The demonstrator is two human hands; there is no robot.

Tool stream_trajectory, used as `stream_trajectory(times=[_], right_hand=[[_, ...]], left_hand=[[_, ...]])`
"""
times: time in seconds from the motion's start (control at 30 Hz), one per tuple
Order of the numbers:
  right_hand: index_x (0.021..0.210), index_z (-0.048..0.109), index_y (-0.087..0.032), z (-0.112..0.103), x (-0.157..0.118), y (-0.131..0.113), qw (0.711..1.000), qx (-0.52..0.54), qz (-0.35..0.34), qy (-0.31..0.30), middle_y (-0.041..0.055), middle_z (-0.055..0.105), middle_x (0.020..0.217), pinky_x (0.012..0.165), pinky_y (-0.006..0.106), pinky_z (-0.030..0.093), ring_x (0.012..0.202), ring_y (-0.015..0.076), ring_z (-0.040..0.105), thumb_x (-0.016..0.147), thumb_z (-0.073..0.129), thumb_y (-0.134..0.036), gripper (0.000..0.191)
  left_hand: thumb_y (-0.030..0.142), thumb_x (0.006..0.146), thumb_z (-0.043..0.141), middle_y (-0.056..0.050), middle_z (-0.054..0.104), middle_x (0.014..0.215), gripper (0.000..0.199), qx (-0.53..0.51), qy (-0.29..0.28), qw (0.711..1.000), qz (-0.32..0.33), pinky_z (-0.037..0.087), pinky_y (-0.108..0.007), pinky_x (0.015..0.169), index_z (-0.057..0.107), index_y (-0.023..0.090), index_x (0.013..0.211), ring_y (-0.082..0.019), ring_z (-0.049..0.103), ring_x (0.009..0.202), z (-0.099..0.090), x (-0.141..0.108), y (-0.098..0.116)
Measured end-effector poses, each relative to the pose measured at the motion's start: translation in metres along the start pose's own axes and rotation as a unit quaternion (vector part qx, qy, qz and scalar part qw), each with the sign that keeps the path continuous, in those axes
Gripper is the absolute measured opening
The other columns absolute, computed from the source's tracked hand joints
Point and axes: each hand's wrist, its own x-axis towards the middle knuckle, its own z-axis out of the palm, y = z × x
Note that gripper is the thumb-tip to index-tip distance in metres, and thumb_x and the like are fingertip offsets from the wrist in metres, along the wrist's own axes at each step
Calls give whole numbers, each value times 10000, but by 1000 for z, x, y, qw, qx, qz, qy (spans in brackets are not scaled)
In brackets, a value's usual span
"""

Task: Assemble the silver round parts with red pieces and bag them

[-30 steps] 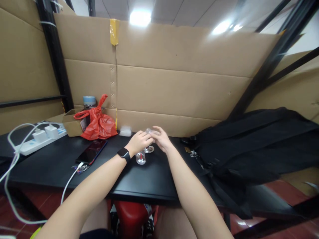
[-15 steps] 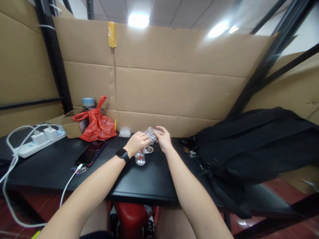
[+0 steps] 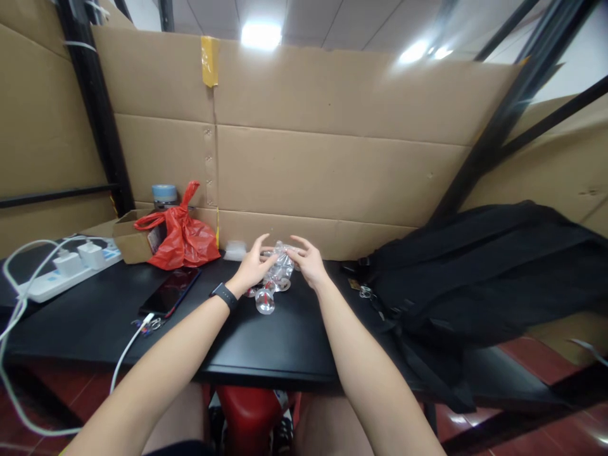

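Note:
Crinkled clear plastic wrapping (image 3: 280,265) is between my two hands above the black table. My left hand (image 3: 255,265), with a dark watch (image 3: 224,295) on its wrist, pinches the left side of the wrapping between thumb and fingers. On the other side, my right hand (image 3: 308,261) has its thumb and fingers on the wrapping's upper right edge. Just below, a round clear piece with a red mark (image 3: 265,301) lies on the table. Other small clear and red parts sit beside it, partly covered by the wrapping.
At the left are a white power strip (image 3: 71,273), a phone (image 3: 170,291) on a white cable, a red plastic bag (image 3: 186,239) and a small cardboard box (image 3: 133,239). A black backpack (image 3: 465,272) covers the right side. Cardboard (image 3: 323,171) walls the back.
My left hand has shifted left and its fingers have lifted and spread, uncovering more of the wrapping. The wrapping hangs lower. The whole view has moved slightly.

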Motion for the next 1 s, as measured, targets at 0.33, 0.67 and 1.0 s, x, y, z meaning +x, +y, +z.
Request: stream_trajectory(times=[0.33, 0.67, 1.0], right_hand=[[1241, 547, -202, 7, -1, 1, 997, -33, -35, 53, 43, 740, 796, 615, 271, 511, 668, 177, 665, 673, 820, -499, 697], [961, 754, -163, -5, -4, 2, 993, -58, 18, -97, 86, 748, 1023, 729, 328, 562, 723, 179, 687, 599, 878, -335, 420], [1471, 473, -200, -4, -6, -2, 991, -21, 40, -123, 81, 768, 991, 791, 352, 578, 703, 182, 711, 595, 887, -250, 970]], left_hand=[[170, 810, 647, -68, 721, 831, 174, -43, -106, 993, -32, 528, -231, 647, 729, 114, 953, -161, 689, 712, -1, 2, -5], [148, 769, 708, -79, 745, 932, 745, -73, -78, 993, -58, 418, -149, 492, 468, 149, 1475, -70, 584, 540, -16, 5, -9], [108, 746, 707, -152, 623, 1319, 649, -96, -25, 995, -21, 560, -253, 775, 524, 198, 1362, -161, 688, 931, -20, 12, -27]])
